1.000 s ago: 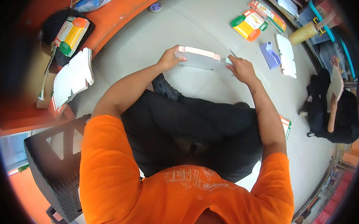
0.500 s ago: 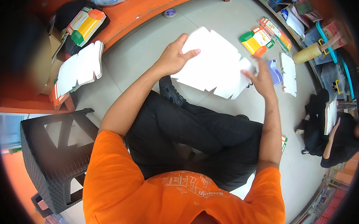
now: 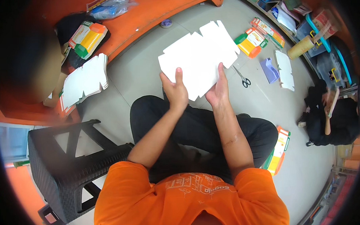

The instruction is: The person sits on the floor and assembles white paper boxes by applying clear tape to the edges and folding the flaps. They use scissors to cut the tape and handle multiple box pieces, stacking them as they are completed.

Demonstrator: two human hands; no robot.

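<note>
I hold a flat white die-cut cardboard box blank up in front of me, its plain side facing me, above my knees. My left hand grips its lower left edge with the thumb on top. My right hand grips the lower right edge. The blank's flaps point away from me toward the floor beyond.
A stack of white blanks lies on the floor at left by an orange bench. Scissors, a folded orange-green box and another white blank lie at right. A black plastic stool stands at my left; a flat box lies by my right leg. Another person sits at far right.
The blank has been lifted from the floor, unfolded flat and drawn toward me; both hands shifted from its far edges to its near lower edge.
</note>
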